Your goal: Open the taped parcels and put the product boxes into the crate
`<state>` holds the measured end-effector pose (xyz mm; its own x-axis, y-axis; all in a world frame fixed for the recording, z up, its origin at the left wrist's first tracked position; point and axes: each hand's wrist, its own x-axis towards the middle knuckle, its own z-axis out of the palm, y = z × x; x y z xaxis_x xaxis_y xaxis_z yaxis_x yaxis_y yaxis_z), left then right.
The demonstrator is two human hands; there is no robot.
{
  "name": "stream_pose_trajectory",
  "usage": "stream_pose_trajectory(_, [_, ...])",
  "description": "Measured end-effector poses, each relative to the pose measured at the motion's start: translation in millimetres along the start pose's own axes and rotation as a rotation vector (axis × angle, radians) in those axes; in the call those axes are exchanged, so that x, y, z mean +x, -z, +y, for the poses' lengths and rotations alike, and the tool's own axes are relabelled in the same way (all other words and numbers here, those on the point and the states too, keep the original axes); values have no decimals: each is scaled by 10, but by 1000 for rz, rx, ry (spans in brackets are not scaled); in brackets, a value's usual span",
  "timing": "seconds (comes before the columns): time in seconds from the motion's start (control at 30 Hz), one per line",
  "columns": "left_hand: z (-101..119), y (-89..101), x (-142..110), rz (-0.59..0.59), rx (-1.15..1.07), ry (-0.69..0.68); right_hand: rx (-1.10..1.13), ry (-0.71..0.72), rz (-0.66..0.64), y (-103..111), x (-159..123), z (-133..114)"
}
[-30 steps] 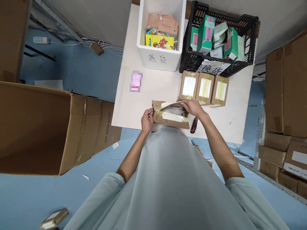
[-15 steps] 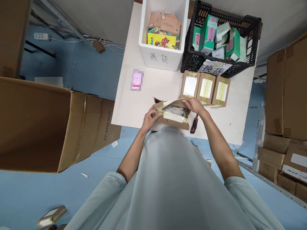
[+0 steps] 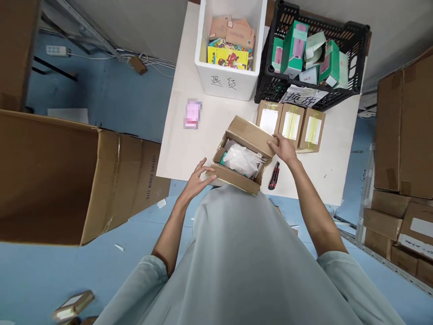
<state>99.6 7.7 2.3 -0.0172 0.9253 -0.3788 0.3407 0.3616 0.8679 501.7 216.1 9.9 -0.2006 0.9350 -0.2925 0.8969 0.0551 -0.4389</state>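
Note:
A small cardboard box (image 3: 236,177) lies at the table's near edge with its long flaps folded out. Inside it is a crumpled white plastic bag (image 3: 244,160), with a bit of green showing beneath. My right hand (image 3: 283,146) pinches the right end of the far flap. At the near flap's left corner is my left hand (image 3: 199,179), its fingers spread and the tips touching the cardboard. A red and black utility knife (image 3: 274,175) rests on the table just right of the box.
Behind stand a white bin (image 3: 225,81) of envelopes and booklets and a black crate (image 3: 307,90) of green boxes. Three taped cartons (image 3: 290,122) sit before the crate. A blurred pink item (image 3: 192,113) lies left on the table (image 3: 176,149). A large open carton (image 3: 111,180) is at left.
The box's flaps have been spread apart, uncovering the white bag. My left hand has shifted left and loosened its grip. My right hand has moved slightly right with the far flap.

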Motion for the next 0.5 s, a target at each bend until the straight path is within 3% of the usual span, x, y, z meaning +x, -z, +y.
stream_pose_trajectory(0.13, [-50,-84,117,59,78,-16,-16,-17,154,-235,-95,-83])
stream_pose_trajectory(0.27, [-74,-115,298,72,206,-75,-81,37,203,-394,-288,-196])
stream_pose_trajectory(0.5, [107,-175,682,-120,351,-155,-13,-43,201,-523,-832,-494])
